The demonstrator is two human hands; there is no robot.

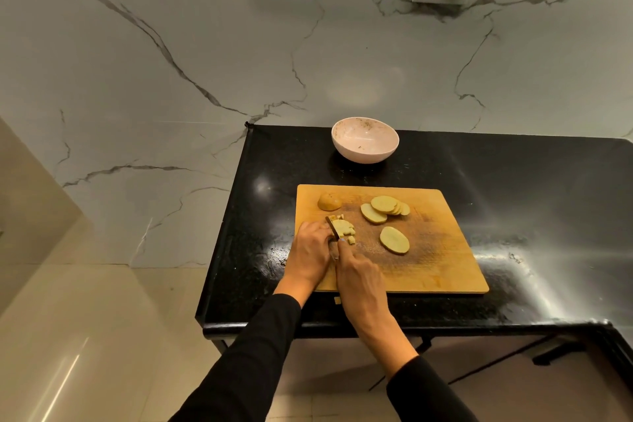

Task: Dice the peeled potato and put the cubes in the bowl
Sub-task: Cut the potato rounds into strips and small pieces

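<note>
Cutting board (428,271): lying on the black counter (513,181), its near-left corner under the person's wrists.

Left hand (310,250): fingers curling down at the slice's 9 o'clock side, seemingly steadying the work so it does not slide; whether it is gripping anything cannot be told.

Right hand (359,279): wrapping the handle of a knife (333,228), forefinger reaching forward along it, probably for control; the blade is standing on edge at the left side of the slice.

Potato slice (344,228): lying flat at the board's 9 o'clock and already breaking into cubes (351,240) on its near side.

Remaining slices (383,207): fanning at 12 o'clock, with one loose slice (394,240) at centre, kept aside from the blade.

End piece (329,201): sitting dome up at 11 o'clock.

Bowl (365,144): waiting beyond the board at 12 o'clock, holding no cubes as yet.

Stray cube (337,300): lying on the counter just off the near edge.
</note>
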